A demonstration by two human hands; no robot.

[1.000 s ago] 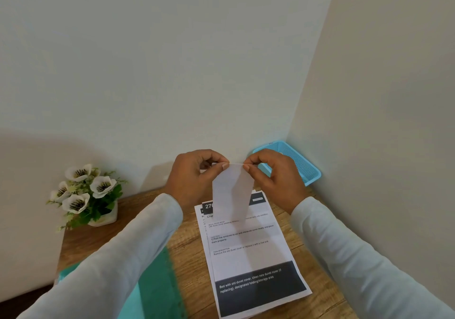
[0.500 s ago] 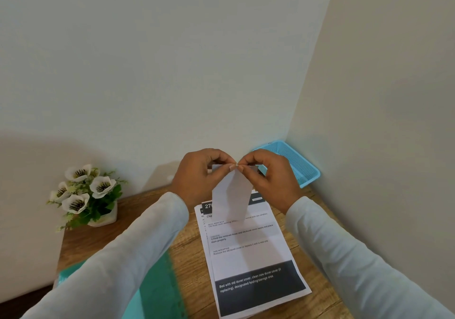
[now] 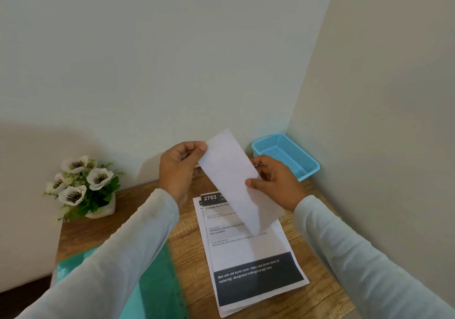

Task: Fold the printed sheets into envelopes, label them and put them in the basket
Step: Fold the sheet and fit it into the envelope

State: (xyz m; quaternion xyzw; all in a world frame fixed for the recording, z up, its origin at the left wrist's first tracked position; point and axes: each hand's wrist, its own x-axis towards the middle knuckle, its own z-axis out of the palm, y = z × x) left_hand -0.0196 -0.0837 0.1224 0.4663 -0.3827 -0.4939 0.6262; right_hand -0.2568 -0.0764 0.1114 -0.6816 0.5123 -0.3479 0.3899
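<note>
folded sheet (image 3: 230,178), hanging from its top edge a second ago, now held tilted above the bench (image 3: 98,230). left hand (image 3: 181,168) fingers pinch its upper edge, right hand (image 3: 277,185) fingers its lower side. judgement: folding unfinished, not yet in the basket (image 3: 285,153).

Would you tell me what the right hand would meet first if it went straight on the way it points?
The right hand points up-left into the folded sheet it holds; past that, probably the left hand, which pinches the sheet's opposite edge. Depth is unclear.
</note>
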